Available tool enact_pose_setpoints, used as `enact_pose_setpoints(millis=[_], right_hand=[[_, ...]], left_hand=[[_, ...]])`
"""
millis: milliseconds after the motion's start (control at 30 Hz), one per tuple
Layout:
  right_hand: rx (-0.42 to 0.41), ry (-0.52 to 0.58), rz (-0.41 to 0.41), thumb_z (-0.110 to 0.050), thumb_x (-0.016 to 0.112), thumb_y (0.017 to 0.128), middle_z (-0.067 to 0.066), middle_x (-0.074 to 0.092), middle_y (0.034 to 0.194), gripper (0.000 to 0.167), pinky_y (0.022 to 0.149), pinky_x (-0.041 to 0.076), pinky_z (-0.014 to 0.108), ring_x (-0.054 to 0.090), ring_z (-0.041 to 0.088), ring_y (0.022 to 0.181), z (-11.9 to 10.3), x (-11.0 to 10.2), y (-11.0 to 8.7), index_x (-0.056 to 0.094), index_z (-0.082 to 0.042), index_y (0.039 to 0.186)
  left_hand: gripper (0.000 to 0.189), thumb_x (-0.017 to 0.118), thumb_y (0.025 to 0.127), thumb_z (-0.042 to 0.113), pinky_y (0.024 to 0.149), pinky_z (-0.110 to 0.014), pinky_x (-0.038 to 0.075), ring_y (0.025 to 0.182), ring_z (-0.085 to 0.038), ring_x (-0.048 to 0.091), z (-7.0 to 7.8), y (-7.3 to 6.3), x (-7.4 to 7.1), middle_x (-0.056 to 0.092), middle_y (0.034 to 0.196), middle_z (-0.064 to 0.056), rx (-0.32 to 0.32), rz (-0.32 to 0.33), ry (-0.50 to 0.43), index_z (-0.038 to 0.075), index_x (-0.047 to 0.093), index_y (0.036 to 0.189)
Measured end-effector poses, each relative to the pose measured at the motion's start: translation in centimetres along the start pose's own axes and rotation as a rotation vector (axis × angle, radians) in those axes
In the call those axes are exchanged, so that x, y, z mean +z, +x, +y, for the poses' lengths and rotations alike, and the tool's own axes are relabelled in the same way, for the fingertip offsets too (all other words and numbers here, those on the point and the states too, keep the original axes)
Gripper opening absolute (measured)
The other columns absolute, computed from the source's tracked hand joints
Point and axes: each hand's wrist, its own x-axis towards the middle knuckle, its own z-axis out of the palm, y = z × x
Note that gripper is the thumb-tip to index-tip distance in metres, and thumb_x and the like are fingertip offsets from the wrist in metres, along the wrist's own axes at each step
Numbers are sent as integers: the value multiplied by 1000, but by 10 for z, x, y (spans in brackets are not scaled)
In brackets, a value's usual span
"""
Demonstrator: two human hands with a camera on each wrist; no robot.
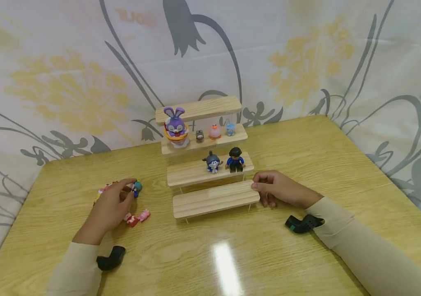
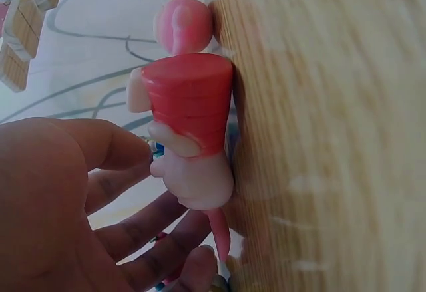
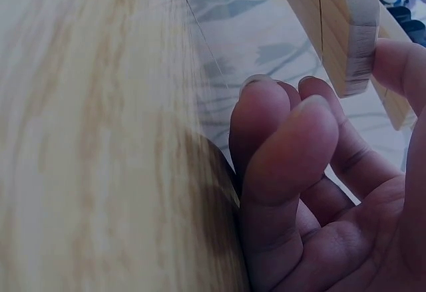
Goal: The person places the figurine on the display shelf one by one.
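A small figurine (image 1: 137,186) with a teal head and blue body is pinched between the thumb and forefinger of my left hand (image 1: 108,209), low over the table at left. Close to that hand lie a figurine in a red dress (image 2: 190,102) and a little pink pig figurine (image 1: 144,215). More colourful figurines (image 1: 103,189) are partly hidden behind the hand. My right hand (image 1: 280,189) holds the right end of the lowest step of a wooden tiered display stand (image 1: 215,199) with thumb and forefinger. Its other fingers curl loosely below, near the table.
On the stand's upper-middle step are a purple rabbit figure (image 1: 175,128), a grey figurine (image 1: 199,136), a pink one (image 1: 215,131) and a light-blue one (image 1: 230,129). A dark-blue eared figurine (image 1: 212,163) and a black-haired figure (image 1: 235,160) occupy the step below. Patterned cloth (image 1: 210,49) backs the table.
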Motion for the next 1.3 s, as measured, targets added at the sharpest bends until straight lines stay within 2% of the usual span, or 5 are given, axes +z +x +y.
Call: enact_pose_setpoints(millis=[200, 533, 833, 967, 1300], right_hand=[[2, 0, 0, -28, 53, 105, 7, 61, 69, 26, 48, 52, 34, 54, 14, 49, -1, 0, 0, 59, -3, 103], [-4, -9, 2, -28, 53, 105, 8, 61, 68, 26, 47, 52, 33, 55, 14, 49, -1, 0, 0, 59, -3, 103], [-5, 3, -4, -27, 53, 105, 8, 60, 67, 25, 48, 52, 33, 54, 14, 49, 1, -1, 1, 59, -3, 101], [-1, 0, -3, -28, 53, 105, 8, 61, 68, 26, 48, 52, 34, 54, 14, 49, 0, -1, 0, 59, -3, 102], [7, 4, -4, -28, 52, 106, 8, 61, 68, 26, 49, 52, 33, 53, 13, 49, -3, 1, -1, 58, -3, 101]], left_hand=[[40, 48, 102, 11, 65, -30, 48, 82, -21, 59, 1, 0, 0, 65, 113, -21, -10, 4, 6, 3, 51, 141], [34, 57, 102, 15, 69, -33, 52, 85, -22, 63, 3, -2, 2, 64, 106, -18, -11, 2, -10, 3, 54, 134], [33, 60, 100, 18, 64, -30, 50, 86, -20, 63, 4, -1, 4, 59, 125, -22, -17, 0, -57, 2, 55, 128], [31, 60, 99, 17, 64, -29, 50, 87, -20, 63, 6, 0, 6, 62, 123, -19, -33, -10, -84, 3, 54, 126], [47, 58, 98, 12, 63, -30, 50, 87, -22, 63, 8, 0, 7, 62, 114, -20, -9, -55, -87, 4, 47, 143]])
